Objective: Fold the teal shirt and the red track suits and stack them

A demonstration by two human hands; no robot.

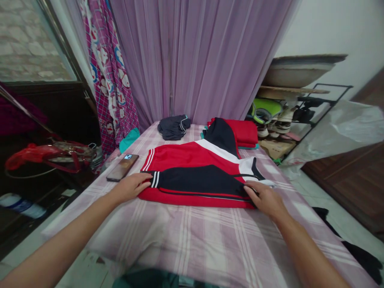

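Note:
A red, black and white track jacket [180,160] lies spread on the bed, collar to the right. Its near black sleeve [195,180] is laid across the body, while the far black sleeve [220,134] stretches away at the back. At the striped cuff, my left hand [132,188] holds the sleeve end with its fingers. Over by the collar, my right hand [267,199] grips the fabric at the shoulder, fingertips on the sleeve's edge. Parts of both hands' grips are hidden.
A phone [122,168] lies left of the jacket. Behind it are a dark bundled garment [173,128] and a folded red stack [244,132]. A plaid sheet [192,236] covers the bed. Purple curtains [192,60] hang behind; a shoe rack [312,120] stands right.

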